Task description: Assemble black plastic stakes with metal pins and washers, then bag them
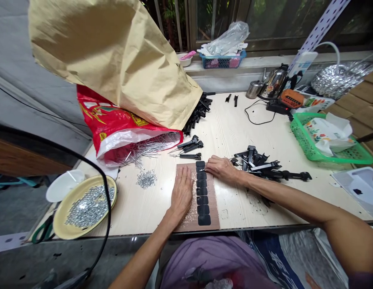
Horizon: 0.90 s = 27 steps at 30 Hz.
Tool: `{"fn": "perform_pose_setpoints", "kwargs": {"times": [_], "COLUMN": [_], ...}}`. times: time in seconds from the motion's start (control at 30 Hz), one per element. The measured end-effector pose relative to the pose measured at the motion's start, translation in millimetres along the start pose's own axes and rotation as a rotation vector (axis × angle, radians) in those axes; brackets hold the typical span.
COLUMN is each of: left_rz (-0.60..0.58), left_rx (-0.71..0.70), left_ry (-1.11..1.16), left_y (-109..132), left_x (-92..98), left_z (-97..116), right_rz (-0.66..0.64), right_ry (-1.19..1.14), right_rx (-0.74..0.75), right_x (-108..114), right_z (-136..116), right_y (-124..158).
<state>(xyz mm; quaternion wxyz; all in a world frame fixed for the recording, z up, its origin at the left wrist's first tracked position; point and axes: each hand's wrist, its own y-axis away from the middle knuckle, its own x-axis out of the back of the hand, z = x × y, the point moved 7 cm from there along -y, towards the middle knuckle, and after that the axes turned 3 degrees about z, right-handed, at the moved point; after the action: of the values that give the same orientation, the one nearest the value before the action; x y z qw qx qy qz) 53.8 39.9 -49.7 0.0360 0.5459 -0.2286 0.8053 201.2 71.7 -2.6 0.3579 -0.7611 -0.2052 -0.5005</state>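
My left hand (182,192) lies flat on a brown board (214,204), fingers stretched out, beside a column of black rounded square pieces (203,209). At the far end of that column my right hand (221,168) is closed in a pinch. A small silvery metal piece (202,171) shows at its fingertips, over one of the upper black squares; its exact kind is too small to tell. Pale crumbs (191,210) are scattered on the board by my left hand. A few black clip-like plastic parts (190,156) lie just beyond the board.
Left stand a yellow bowl (58,216) of small metal pieces and a loose metal heap (146,179). Behind are a red bag (93,120) of metal pins and a big paper sack (138,60). Black parts (258,162) pile up right, near a green basket (303,146).
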Motion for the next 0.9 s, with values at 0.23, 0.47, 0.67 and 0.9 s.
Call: {"fn": "perform_pose_setpoints", "kwargs": {"times": [0.23,0.47,0.67,0.9], "left_rz": [-0.018,-0.018,0.010,0.014], "left_rx": [-0.006,-0.004,-0.032,0.000], "left_ry": [-0.015,-0.038,-0.019,0.034], "left_y": [-0.9,0.2,1.6,3.8], "left_x": [0.8,-0.8,0.9,-1.5], "left_z": [1.7,0.8,1.3,1.2], "right_rz": [-0.013,0.036,0.063,0.004], "right_ry": [-0.128,-0.129,-0.037,0.339], "right_rx": [0.071,-0.126,-0.214,-0.348], "right_x": [-1.1,-3.0,21.5,107.2], "right_z": [-26.3,10.5,13.1,43.8], "right_y": [19.6,0.1,8.9,50.1]}}
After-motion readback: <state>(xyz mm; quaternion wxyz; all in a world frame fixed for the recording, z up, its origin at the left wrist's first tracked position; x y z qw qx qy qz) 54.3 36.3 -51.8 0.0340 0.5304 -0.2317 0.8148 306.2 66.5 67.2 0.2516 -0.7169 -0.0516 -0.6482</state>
